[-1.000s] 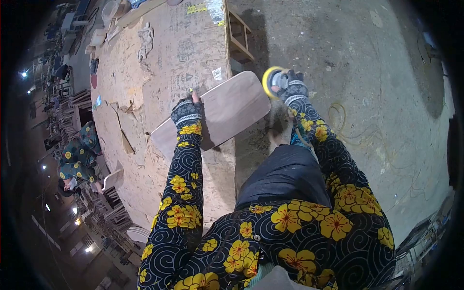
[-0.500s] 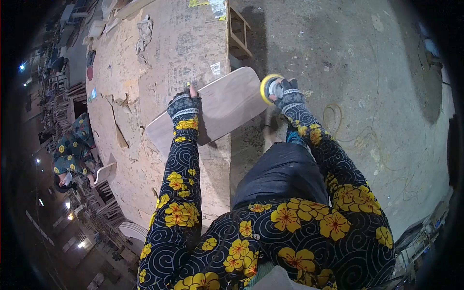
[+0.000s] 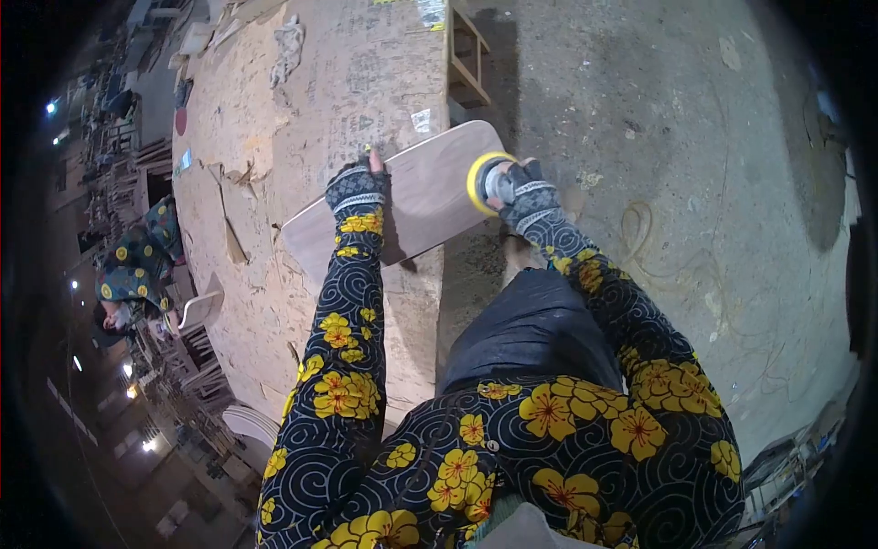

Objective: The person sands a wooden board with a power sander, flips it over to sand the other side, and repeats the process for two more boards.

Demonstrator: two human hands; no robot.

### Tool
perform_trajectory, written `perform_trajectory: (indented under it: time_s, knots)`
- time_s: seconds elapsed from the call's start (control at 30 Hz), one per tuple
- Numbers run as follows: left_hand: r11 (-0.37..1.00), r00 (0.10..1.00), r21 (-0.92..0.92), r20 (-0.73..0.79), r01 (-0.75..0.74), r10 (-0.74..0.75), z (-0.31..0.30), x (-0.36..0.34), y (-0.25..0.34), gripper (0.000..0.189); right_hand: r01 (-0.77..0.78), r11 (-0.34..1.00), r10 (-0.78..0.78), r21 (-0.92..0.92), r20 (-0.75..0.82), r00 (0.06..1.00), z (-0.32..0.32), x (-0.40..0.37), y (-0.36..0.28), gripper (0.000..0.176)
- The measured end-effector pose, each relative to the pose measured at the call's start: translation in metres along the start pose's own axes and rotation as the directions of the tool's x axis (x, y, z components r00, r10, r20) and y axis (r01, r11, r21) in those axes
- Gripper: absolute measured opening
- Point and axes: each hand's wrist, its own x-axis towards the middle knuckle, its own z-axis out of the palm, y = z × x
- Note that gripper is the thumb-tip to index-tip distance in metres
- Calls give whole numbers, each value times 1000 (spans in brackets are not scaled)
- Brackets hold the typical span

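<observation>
A pale wooden board [image 3: 421,197] with rounded corners lies slantwise on the worktable, its right end jutting past the table edge. My left hand [image 3: 357,186], in a grey patterned fingerless glove, grips the board toward its left part; the thumb shows on top and the other fingers are mostly hidden. My right hand [image 3: 528,194], gloved alike, is closed around a round sander [image 3: 492,178] with a yellow-rimmed pad. The sander is tipped on its side, its pad against the right end of the board.
The worn worktable [image 3: 338,101] has torn patches and a crumpled cloth [image 3: 288,50]. A wooden frame [image 3: 468,59] stands by its far right edge. Beyond the left edge, a person [image 3: 137,265] bends over a curved pale piece [image 3: 198,308]. A thin hose [image 3: 640,229] trails across the floor at right.
My right hand has moved the sander leftward from beside the board onto its right end. My left hand keeps its hold on the board. The whole view has shifted slightly.
</observation>
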Motion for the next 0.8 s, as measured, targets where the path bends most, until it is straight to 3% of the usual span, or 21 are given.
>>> perform_trajectory:
  time_s: [0.13, 0.17, 0.27, 0.33, 0.37, 0.4, 0.43, 0.47, 0.57, 0.7, 0.8]
  knots:
    - [999, 999, 1, 20, 43, -43, -3, -1, 1, 56, -236, 971, 231, 42, 95, 968, -9, 5, -47, 71]
    - [999, 1000, -48, -11, -6, 5, 2, -1, -5, 56, -187, 982, 185, 37, 55, 981, -4, 4, -54, 68]
    - [988, 996, -147, -69, 42, -53, -11, -6, -15, 58, 61, 998, -62, -21, -62, 996, 10, 2, -60, 64]
    - [984, 984, -102, -87, 147, -156, -4, -9, -53, 59, 37, 999, -39, -27, -83, 996, 3, 6, -73, 61]
    - [961, 967, -115, -4, 253, -255, -3, -13, -78, 62, 6, 999, -8, -36, -79, 997, -1, 11, -77, 60]
    - [953, 961, -149, -38, 264, -273, 28, -12, -116, 54, -28, 999, 24, -44, -79, 997, -5, 17, -79, 59]
    - [987, 962, -120, -238, 107, -134, 35, -27, -138, 48, -115, 989, 107, -95, -87, 990, -6, 23, -82, 59]
    - [997, 906, -56, -423, -44, 16, 38, -41, -150, 41, -101, 988, 90, -120, -92, 992, -5, 25, -81, 60]
    - [986, 961, -146, -254, 75, -111, 61, -23, -160, 34, -28, 986, 15, -163, -82, 996, -7, 32, -89, 61]
    - [973, 961, -209, -233, 102, -151, 64, -21, -157, 35, 16, 990, -24, -137, -57, 998, 5, 28, -116, 61]
    - [967, 939, -246, -309, 72, -149, 61, -26, -156, 37, 77, 976, -74, -201, 23, 997, 16, 30, -146, 64]
